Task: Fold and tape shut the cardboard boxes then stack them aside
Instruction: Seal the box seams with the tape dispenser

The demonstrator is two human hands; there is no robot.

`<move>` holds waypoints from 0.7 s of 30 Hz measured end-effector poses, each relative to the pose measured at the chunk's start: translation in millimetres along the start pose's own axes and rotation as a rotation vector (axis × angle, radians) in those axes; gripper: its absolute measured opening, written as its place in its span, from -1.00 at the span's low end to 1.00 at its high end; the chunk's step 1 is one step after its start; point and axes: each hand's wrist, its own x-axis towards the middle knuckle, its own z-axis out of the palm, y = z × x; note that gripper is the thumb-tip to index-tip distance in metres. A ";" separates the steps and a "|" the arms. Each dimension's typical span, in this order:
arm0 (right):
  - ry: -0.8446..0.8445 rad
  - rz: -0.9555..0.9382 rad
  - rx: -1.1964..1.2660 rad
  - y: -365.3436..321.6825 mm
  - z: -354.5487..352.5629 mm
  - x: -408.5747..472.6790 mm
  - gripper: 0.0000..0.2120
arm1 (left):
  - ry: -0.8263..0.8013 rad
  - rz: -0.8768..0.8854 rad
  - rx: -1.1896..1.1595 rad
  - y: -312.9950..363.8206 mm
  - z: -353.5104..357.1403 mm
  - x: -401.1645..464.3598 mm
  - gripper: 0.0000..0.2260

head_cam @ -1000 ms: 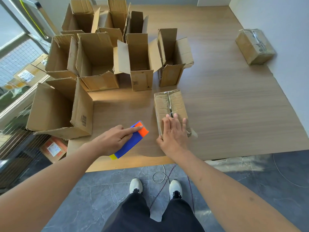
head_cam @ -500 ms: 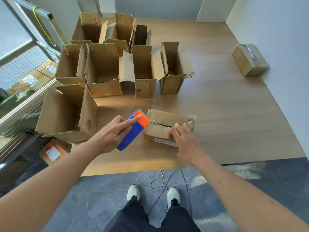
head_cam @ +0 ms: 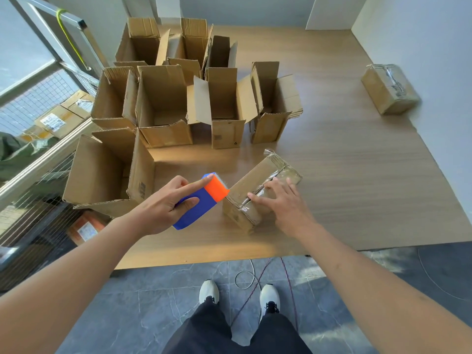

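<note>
One closed box [head_cam: 260,192] lies taped on the worktop [head_cam: 344,175] under the flat fingers of the right hand [head_cam: 283,200], the left hand [head_cam: 166,205] grips the tape dispenser [head_cam: 201,200], one finished box [head_cam: 389,88] waits aside, and many open boxes [head_cam: 163,106] remain.

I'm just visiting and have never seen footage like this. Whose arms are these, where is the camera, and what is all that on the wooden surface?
No machine here: the arms belong to a person, filmed by a camera worn on their head, looking down past their hands to their shoes. The left hand has a grip on a blue and orange tape dispenser, its orange end close to a closed box. The right hand rests with straight fingers on top of that box, over shiny clear tape along its seam. Behind, on the wooden surface, stand several open boxes still to be closed. Far right, by the wall, lies another taped box.
</note>
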 end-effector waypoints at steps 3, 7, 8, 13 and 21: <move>-0.064 0.098 0.151 -8.2 -5.2 3.8 -0.33 | 0.009 -0.009 -0.018 2.1 -2.3 -3.7 -0.45; -0.127 0.172 0.159 -38.7 -1.0 6.4 -0.17 | 0.009 0.008 -0.007 5.5 -3.8 -6.0 -0.44; -0.119 0.166 0.134 -43.2 -0.1 6.5 -0.21 | 0.003 0.011 -0.009 6.5 -3.9 -6.1 -0.44; -0.185 0.082 0.155 -31.8 -11.6 2.0 -0.38 | -0.029 0.044 0.004 11.7 -6.0 -6.7 -0.43; -0.294 -0.027 0.065 11.5 -24.7 2.5 -0.33 | -0.154 0.111 0.096 24.4 -1.5 -4.7 -0.44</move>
